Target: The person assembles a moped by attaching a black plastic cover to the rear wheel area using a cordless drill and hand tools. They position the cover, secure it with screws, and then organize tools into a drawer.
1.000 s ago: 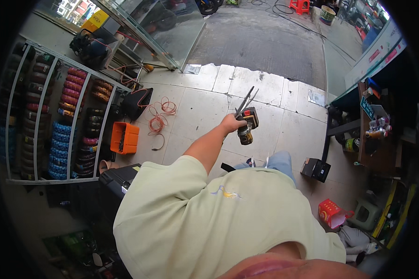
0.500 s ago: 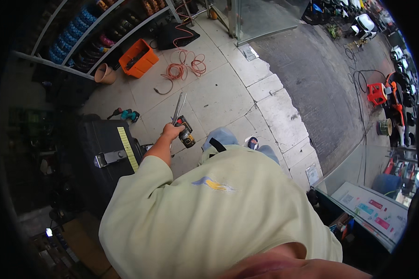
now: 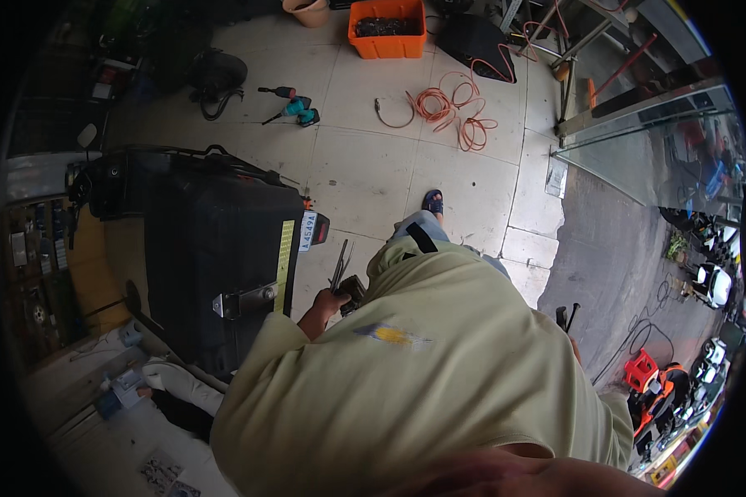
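Observation:
My left hand (image 3: 326, 305) is closed around long metal pliers (image 3: 338, 267) and a dark power tool (image 3: 353, 290), held low in front of my pale yellow shirt (image 3: 423, 373). The hand is right beside a big black box (image 3: 215, 265) with a yellow strip and a metal latch. My right hand is hidden behind my body. Two dark tool handles (image 3: 564, 316) stick out past the shirt's right edge. One foot in a dark sandal (image 3: 432, 201) shows on the tiled floor ahead.
On the tiles lie a teal cordless drill (image 3: 295, 107), a coiled orange cable (image 3: 452, 112) and an orange crate (image 3: 387, 29). A glass door frame (image 3: 630, 112) stands at the right, with grey pavement beyond it. A cluttered shelf (image 3: 50, 257) is at the left.
My view has swung round, so the black box is now directly in front of me. My left arm has pulled in, and the hand with its tools is now close to my body.

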`<state>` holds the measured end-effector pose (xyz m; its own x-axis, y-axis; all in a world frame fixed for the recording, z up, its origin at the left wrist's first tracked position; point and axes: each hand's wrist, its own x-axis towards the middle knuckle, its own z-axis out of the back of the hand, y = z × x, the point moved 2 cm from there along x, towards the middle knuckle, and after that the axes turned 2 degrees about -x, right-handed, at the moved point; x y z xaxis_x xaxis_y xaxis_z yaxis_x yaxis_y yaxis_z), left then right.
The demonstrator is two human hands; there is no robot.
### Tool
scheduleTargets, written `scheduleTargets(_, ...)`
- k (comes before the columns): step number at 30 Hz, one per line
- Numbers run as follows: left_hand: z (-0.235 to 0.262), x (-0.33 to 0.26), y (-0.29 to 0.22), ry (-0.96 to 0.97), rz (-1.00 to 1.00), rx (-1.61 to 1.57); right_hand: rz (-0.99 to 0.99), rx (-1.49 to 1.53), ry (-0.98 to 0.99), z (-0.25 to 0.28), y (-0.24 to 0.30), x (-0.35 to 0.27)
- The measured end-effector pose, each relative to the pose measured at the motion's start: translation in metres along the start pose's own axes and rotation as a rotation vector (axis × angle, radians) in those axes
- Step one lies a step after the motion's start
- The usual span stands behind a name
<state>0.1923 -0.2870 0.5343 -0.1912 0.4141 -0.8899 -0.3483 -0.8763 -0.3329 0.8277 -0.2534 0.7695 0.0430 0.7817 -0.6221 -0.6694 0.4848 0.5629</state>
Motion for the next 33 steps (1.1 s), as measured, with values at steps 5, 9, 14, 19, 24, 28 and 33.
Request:
scheduleTargets(5, -0.017, -0.01, 0.002, 0.083, 0.097, -0.025, 0.069, -0.159, 0.229, 0.042, 0.079, 0.177)
scheduleTargets(9, -0.038, 0.003, -0.026, 0.009, 0.144, -0.124, -0.481, 0.15, 0.251, 0.048, 0.101, 0.348)
scheduleTargets(14, -0.057, 0.021, -0.097, -0.076, 0.204, -0.324, -0.547, 0.022, 0.272, 0.056, 0.111, 0.55)
scheduleTargets(19, -0.057, 0.039, -0.191, -0.162, 0.294, -0.52, -0.514, -0.157, 0.413, 0.064, 0.224, 0.698)
scheduleTargets(24, -0.022, 0.08, -0.271, -0.226, 0.35, -0.668, -0.426, -0.36, 0.441, 0.047, 0.41, 0.802)
scheduleTargets(28, 0.033, 0.133, -0.323, -0.264, 0.323, -0.739, -0.253, -0.364, 0.427, 0.03, 0.507, 0.891)
scheduleTargets(33, 0.188, 0.227, -0.372, -0.34, 0.223, -0.753, -0.321, -0.383, 0.446, -0.019, 0.637, 0.946)
